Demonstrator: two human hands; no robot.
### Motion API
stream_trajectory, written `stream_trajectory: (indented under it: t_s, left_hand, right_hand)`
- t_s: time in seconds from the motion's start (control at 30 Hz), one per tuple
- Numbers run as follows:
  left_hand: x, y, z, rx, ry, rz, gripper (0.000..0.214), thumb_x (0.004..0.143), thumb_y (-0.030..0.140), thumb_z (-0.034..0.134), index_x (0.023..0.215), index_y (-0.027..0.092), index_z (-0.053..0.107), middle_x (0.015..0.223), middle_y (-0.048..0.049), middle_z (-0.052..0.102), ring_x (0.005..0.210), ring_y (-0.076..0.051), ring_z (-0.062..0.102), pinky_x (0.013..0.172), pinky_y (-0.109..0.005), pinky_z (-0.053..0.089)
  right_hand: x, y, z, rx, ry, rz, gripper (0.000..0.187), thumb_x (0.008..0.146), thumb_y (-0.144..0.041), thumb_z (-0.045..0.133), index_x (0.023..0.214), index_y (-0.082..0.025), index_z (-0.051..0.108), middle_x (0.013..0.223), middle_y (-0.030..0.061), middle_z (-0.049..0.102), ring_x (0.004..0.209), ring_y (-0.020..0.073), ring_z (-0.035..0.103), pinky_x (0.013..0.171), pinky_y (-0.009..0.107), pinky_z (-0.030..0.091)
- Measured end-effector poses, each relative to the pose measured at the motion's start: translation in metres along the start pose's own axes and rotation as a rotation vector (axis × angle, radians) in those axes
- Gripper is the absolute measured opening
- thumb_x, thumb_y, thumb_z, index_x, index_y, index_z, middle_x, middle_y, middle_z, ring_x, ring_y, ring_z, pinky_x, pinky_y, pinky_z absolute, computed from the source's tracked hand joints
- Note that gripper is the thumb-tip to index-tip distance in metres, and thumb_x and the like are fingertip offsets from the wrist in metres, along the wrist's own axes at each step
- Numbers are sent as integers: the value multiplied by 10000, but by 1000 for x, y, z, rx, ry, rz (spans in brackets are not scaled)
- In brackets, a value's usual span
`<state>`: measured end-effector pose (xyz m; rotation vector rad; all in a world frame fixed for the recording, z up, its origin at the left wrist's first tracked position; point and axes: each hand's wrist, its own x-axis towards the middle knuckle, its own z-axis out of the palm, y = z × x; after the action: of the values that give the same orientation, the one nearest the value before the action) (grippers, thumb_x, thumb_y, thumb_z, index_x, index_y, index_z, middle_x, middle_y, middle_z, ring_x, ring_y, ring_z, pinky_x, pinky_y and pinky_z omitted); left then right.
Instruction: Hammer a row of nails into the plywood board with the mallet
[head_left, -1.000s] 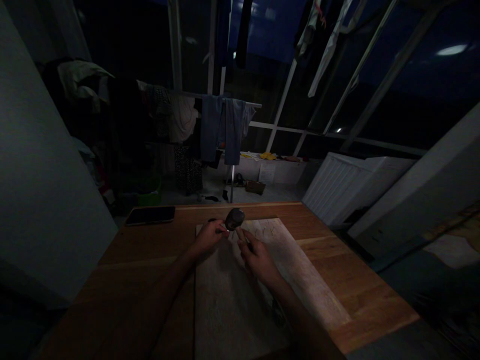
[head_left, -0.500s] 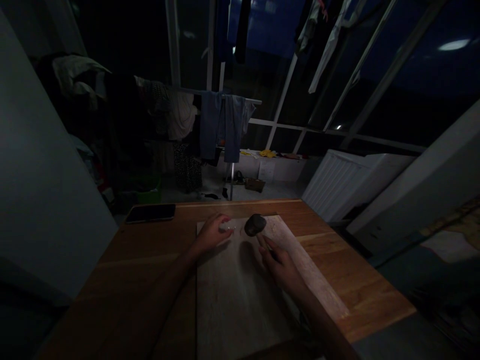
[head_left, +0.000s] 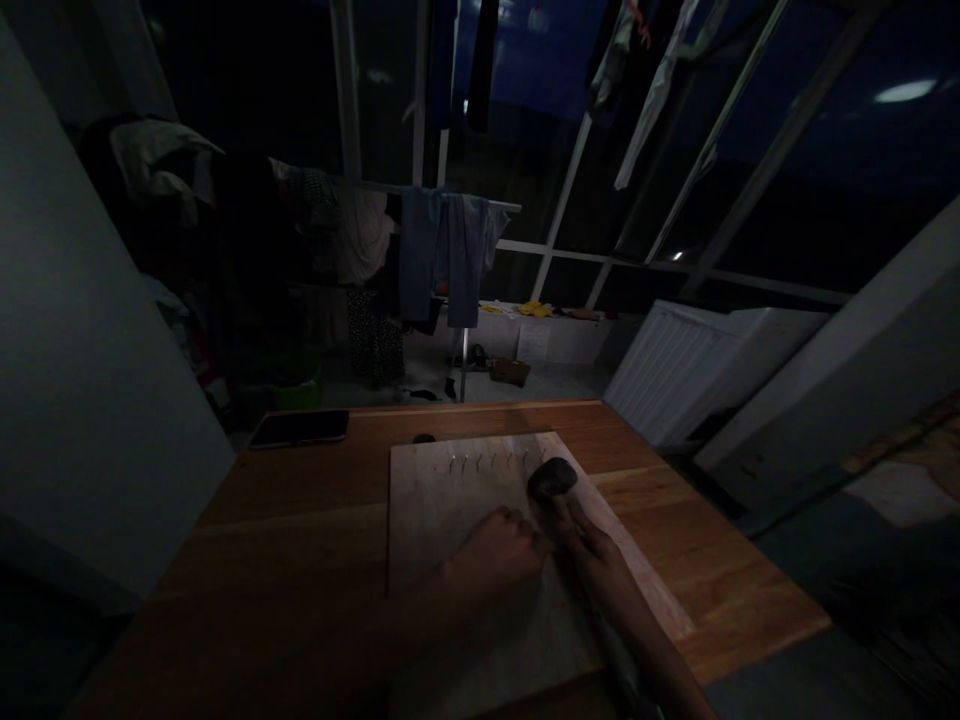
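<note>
A mallet (head_left: 553,478) with a dark, rounded head is in my right hand (head_left: 596,555), which is closed round its handle. The head is over the right part of a pale wooden board (head_left: 427,515). Several thin nails (head_left: 478,461) stand in a row along the board's far end, some leaning slightly. My left hand (head_left: 501,550) is over the middle of the board, close beside the right hand. Its fingers are curled in, and whatever they may hold is hidden. I cannot tell whether it touches the mallet's handle.
The board lies on a wooden table (head_left: 300,510). A phone (head_left: 300,428) rests at the table's far left corner. A small dark round object (head_left: 424,438) sits at the board's far left edge. Behind the table, clothes (head_left: 442,255) hang on a rack.
My left hand has come back from the nails towards me and to the right, its fingers now curled. The mallet has shifted right and slightly nearer. The row of nails now shows uncovered.
</note>
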<state>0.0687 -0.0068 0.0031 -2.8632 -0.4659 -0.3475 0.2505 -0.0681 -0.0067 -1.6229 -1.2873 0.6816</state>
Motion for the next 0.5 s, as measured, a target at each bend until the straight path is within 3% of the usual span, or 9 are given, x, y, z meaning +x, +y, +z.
stream_trajectory:
  t_s: [0.13,0.27,0.37,0.5]
  left_hand:
    - [0,-2,1,26,32,7,129,983,118,555,948,146,676,852,-87,745,814,-224,713,721,-351,543]
    - [-7,-17,-12,-45,51,6,155,960,77,559,938,165,686,892,-73,735,864,-223,705,744,-335,540]
    - [-22,-50,-20,-200,74,-60,185,920,73,576,992,180,709,998,-73,730,944,-223,696,796,-316,539]
    - [-50,-110,-8,-547,266,-399,270,865,78,553,1037,182,733,1007,-66,734,924,-195,694,848,-296,540]
  right_hand:
    - [0,0,-1,-11,-9,-16,672,854,-754,574,1174,-200,782,1135,135,797,1118,347,716,966,438,574]
    - [1,-1,-1,-26,-5,-22,686,844,-758,573,1181,-197,781,1150,147,793,1122,357,712,1000,476,553]
    - [2,-1,0,-22,22,-11,716,829,-761,581,1216,-190,769,1186,144,783,1186,369,686,1038,502,530]
    - [3,1,1,-15,19,20,715,829,-755,577,1227,-191,764,1234,149,767,1217,370,673,1088,540,488]
